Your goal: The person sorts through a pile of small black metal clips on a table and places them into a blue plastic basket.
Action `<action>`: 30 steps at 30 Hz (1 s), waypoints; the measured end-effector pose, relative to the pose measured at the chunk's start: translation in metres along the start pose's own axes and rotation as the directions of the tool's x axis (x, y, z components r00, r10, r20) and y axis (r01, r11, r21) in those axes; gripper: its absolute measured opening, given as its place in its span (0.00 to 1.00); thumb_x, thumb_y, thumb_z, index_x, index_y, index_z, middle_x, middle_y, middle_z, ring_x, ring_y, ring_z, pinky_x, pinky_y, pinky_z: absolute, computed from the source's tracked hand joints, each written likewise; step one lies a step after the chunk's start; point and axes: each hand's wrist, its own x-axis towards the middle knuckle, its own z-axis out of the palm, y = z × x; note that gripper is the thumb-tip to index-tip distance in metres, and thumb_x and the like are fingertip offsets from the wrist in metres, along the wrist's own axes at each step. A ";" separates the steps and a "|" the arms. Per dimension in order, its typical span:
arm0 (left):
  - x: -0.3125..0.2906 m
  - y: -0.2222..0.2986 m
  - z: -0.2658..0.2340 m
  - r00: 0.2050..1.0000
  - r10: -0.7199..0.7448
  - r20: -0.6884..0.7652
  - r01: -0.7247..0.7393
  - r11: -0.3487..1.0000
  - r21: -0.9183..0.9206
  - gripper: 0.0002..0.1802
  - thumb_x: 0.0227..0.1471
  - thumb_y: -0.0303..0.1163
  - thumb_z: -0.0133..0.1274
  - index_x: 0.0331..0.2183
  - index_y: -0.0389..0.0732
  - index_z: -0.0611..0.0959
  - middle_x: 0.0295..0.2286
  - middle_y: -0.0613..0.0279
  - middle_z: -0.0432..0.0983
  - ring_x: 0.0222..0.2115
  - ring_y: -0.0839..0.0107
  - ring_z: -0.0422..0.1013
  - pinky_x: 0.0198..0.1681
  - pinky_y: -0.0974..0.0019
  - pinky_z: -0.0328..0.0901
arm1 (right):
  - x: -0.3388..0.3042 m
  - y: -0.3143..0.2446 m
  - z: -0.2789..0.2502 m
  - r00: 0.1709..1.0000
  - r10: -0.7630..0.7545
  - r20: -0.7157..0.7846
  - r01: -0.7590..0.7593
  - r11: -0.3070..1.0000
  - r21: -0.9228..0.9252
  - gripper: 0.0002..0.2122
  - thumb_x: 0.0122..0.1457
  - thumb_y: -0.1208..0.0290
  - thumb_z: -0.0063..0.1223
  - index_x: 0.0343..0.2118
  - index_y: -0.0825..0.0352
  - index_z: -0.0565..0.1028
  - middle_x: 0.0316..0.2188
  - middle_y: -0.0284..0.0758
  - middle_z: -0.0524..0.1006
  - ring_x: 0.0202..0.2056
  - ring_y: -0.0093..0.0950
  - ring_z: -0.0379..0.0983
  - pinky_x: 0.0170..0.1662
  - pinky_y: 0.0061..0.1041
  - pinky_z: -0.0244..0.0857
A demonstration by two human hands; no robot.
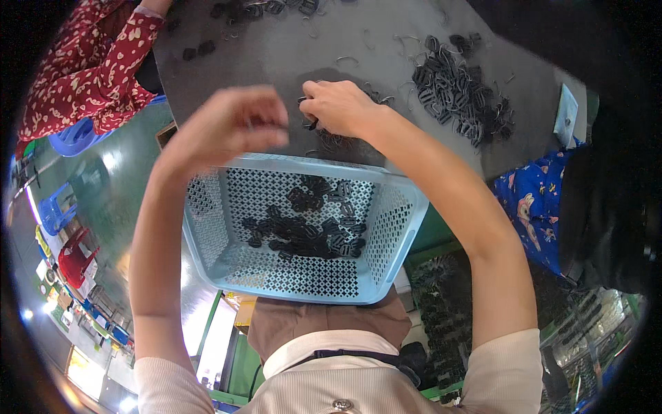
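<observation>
My left hand [234,124] is raised above the near edge of the grey table [276,48], fingers curled together; whether a small part sits in them I cannot tell. My right hand [338,107] rests on the table, its fingers pinched on a small black plastic piece [309,124] at a little heap of such pieces. A light blue perforated basket [403,228] sits on my lap just below both hands, with several black plastic pieces [303,228] on its bottom.
A large pile of black plastic parts [455,93] lies on the table to the right. More parts [262,8] lie at the far edge. A person in a red patterned sleeve [89,76] sits at the left, another person's blue patterned clothing [534,207] at the right.
</observation>
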 end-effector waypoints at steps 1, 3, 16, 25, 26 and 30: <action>-0.009 0.008 0.009 0.997 0.013 0.074 -0.017 0.998 0.052 0.08 0.43 0.30 0.56 0.28 0.38 0.75 0.23 0.69 0.71 0.23 0.82 0.66 0.23 0.77 0.60 | -0.007 0.003 -0.005 0.998 0.040 -0.039 -0.037 0.997 0.068 0.07 0.46 0.69 0.54 0.29 0.62 0.73 0.31 0.32 0.70 0.33 0.32 0.70 0.33 0.32 0.64; -0.028 0.015 0.022 0.969 0.057 0.239 -0.089 0.988 0.127 0.08 0.44 0.30 0.54 0.29 0.37 0.76 0.23 0.68 0.72 0.23 0.81 0.66 0.24 0.76 0.61 | -0.016 0.002 -0.017 0.987 0.100 -0.123 -0.072 0.973 0.218 0.06 0.46 0.70 0.54 0.27 0.63 0.73 0.29 0.33 0.71 0.31 0.32 0.70 0.32 0.30 0.64; 0.161 -0.027 0.037 0.751 0.649 -0.123 -0.378 0.574 0.726 0.26 0.54 0.40 0.40 0.53 0.41 0.59 0.54 0.56 0.51 0.57 0.59 0.45 0.57 0.55 0.44 | -0.143 -0.085 -0.083 0.916 0.384 -0.118 -0.139 0.578 0.804 0.07 0.46 0.73 0.55 0.29 0.65 0.74 0.26 0.34 0.73 0.27 0.29 0.70 0.29 0.24 0.63; 0.177 -0.037 0.084 0.734 0.632 0.249 -0.552 0.342 0.761 0.32 0.53 0.43 0.38 0.55 0.38 0.53 0.56 0.54 0.47 0.58 0.61 0.40 0.59 0.52 0.35 | -0.154 0.003 -0.055 0.618 0.713 -0.332 -0.291 0.600 0.746 0.04 0.49 0.74 0.51 0.28 0.67 0.74 0.25 0.35 0.72 0.26 0.29 0.70 0.28 0.23 0.62; 0.164 -0.039 0.085 0.727 0.596 0.341 -0.616 0.347 0.707 0.32 0.53 0.42 0.39 0.55 0.38 0.54 0.56 0.54 0.48 0.58 0.62 0.41 0.59 0.53 0.36 | -0.150 0.008 -0.050 0.618 0.702 -0.352 -0.290 0.621 0.728 0.04 0.49 0.74 0.51 0.29 0.66 0.73 0.25 0.35 0.72 0.26 0.30 0.70 0.29 0.24 0.62; 0.143 -0.035 0.073 0.744 0.563 0.359 -0.658 0.529 0.536 0.25 0.49 0.33 0.44 0.51 0.42 0.63 0.51 0.53 0.58 0.53 0.59 0.53 0.54 0.57 0.50 | -0.137 0.024 -0.034 0.618 0.704 -0.350 -0.424 0.673 0.606 0.05 0.48 0.75 0.51 0.29 0.65 0.73 0.29 0.35 0.71 0.32 0.35 0.70 0.36 0.30 0.64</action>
